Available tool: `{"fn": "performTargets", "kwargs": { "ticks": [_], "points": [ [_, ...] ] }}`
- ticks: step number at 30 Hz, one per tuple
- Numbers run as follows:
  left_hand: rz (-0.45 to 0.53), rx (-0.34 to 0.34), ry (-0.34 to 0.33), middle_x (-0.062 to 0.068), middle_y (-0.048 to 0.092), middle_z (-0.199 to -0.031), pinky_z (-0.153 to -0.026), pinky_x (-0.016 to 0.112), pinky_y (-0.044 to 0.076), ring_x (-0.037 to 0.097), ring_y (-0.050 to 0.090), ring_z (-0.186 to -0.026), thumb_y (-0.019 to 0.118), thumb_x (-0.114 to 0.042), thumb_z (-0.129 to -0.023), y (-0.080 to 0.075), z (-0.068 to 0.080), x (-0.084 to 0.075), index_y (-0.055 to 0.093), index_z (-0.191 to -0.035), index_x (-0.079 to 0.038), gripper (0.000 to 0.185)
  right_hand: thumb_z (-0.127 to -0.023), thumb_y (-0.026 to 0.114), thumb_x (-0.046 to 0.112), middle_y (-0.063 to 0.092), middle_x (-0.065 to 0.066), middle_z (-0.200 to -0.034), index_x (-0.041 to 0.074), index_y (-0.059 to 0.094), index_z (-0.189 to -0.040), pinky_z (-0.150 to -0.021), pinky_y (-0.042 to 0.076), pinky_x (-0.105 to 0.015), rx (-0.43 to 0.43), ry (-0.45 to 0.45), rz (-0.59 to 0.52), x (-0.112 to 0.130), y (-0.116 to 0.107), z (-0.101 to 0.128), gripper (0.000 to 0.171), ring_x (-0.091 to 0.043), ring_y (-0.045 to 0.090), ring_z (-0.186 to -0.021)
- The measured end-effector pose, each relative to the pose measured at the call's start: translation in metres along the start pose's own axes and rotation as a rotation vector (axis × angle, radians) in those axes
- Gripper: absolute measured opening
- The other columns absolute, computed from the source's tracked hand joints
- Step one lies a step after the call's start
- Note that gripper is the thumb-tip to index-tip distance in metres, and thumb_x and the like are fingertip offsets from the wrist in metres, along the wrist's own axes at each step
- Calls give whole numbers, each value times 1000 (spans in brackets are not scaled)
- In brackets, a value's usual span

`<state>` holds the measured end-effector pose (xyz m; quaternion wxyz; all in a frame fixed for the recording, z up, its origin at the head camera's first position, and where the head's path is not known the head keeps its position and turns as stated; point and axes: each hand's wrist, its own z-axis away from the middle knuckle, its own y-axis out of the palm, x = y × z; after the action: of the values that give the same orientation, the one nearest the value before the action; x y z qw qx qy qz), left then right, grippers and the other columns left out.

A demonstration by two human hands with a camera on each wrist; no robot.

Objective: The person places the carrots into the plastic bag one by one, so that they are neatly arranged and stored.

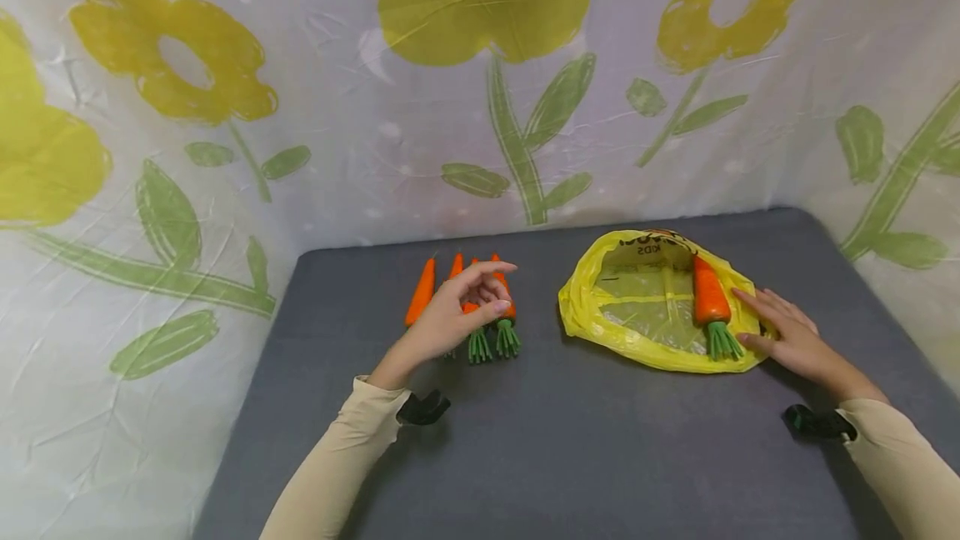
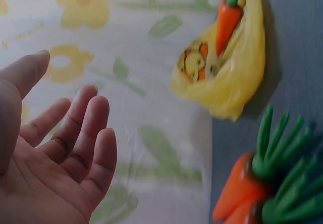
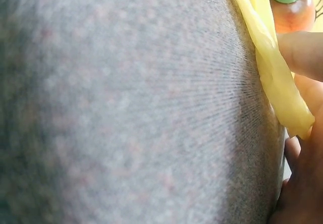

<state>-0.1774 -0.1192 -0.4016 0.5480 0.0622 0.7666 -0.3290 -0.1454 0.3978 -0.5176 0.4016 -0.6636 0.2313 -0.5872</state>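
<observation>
Several toy carrots point(image 1: 422, 293) with green tops lie side by side under and around my left hand point(image 1: 447, 315). That hand hovers over them with loosely bent fingers and nothing in its grasp; the left wrist view shows its palm bare. To the right lies a yellow plastic bag point(image 1: 600, 332), its mouth spread wide towards me. One orange carrot point(image 1: 711, 294) rests inside at the bag's right side, green top towards me. My right hand point(image 1: 795, 340) holds the bag's right rim, thumb lapped over the yellow film point(image 3: 275, 77). Its other fingers are partly hidden.
A dark grey table point(image 1: 600, 457) lies beneath everything. Behind and at both sides hangs a pale cloth point(image 1: 360, 148) printed with yellow flowers, meeting the table's far edge. Black straps point(image 1: 424, 408) sit at both wrists.
</observation>
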Motion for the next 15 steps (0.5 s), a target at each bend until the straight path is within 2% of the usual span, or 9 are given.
{"fn": "performTargets", "kwargs": {
  "ticks": [7,11,15],
  "points": [
    [-81,-117,-22,3,64,-108,-86,29,49,13,60,-99,63,-22,-98,-33,14,19,51,-141,-26,45,-98,59,26,14,-38,-158,14,19,-159,-110,-7,-75,2,4,-11,1,-1,-1,75,-55,2,-148],
    [-88,-179,-50,7,64,-111,-88,32,48,12,59,-100,63,-20,-98,-49,24,31,50,-142,-24,45,-98,59,26,14,-38,-158,14,19,-159,-110,-6,-75,-2,-6,-7,1,-1,-1,74,-55,2,-148],
    [-69,-238,-87,12,63,-114,-87,29,48,11,58,-101,61,-14,-99,-60,33,43,50,-143,-20,46,-98,59,25,15,-38,-157,14,18,-160,-110,-5,-75,-4,-3,-2,0,0,0,75,-55,3,-148]
  ]
}}
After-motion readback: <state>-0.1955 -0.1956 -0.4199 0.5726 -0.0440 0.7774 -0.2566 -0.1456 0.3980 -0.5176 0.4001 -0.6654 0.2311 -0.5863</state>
